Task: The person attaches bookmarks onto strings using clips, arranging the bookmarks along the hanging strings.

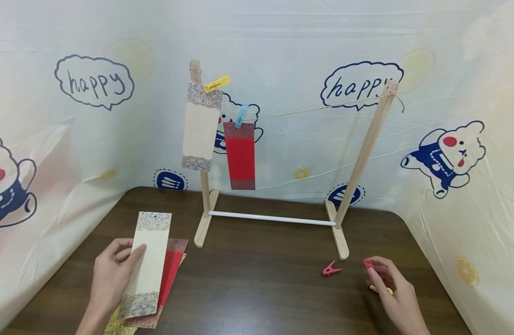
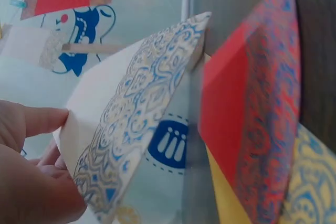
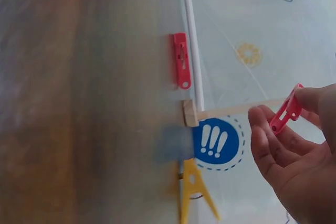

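Two hands busy: left hand [image 1: 112, 274] pinches the cream card [image 1: 148, 263], right hand [image 1: 392, 291] pinches a pink clip [image 1: 369, 264].
Card spot: table's 8 o'clock, atop the red card [image 1: 172, 267].
Card feel: looks light, thin, bendy; I'd grip its top edge.
Spare red clip [image 1: 331, 269]: just off the wooden rack [image 1: 363, 156], 5 o'clock.
String: two cards already pegged.

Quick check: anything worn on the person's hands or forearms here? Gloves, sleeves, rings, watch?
Nothing that shows. The left hand and the right hand are bare: no gloves, no rings on the visible fingers. Both forearms are bare as far as the head view shows, with no sleeve cuff, watch or strap in frame. The wrist views show only fingers and palm, likewise uncovered. Nails are short and unpainted.
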Motion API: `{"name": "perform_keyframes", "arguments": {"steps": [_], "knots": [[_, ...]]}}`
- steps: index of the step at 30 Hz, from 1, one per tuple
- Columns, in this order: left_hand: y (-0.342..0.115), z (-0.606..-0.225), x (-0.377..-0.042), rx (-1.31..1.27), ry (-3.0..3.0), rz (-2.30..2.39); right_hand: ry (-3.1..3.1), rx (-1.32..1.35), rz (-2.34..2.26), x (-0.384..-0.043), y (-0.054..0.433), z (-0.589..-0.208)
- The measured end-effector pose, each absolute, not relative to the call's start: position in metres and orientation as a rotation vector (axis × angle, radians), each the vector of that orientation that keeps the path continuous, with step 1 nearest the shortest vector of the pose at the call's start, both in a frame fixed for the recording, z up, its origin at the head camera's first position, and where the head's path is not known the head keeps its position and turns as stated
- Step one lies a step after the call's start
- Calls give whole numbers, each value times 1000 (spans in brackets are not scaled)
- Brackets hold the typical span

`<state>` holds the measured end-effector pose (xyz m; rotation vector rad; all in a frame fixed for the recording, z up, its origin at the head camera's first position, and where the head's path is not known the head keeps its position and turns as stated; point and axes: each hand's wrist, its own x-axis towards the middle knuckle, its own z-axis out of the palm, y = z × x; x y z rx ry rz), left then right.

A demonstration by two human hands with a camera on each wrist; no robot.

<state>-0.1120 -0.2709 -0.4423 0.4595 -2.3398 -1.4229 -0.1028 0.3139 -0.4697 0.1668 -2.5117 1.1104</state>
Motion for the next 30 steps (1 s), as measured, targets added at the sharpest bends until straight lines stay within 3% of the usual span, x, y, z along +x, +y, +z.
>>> {"name": "perform_keyframes", "arguments": {"steps": [9, 30], "knots": [[-262, -429, -107, 287, -2329, -1455, -2532, 67, 1017, -99, 308, -446], [-243, -399, -109, 35, -2371, -1327, -2572, 307, 868, -104, 307, -416]]}}
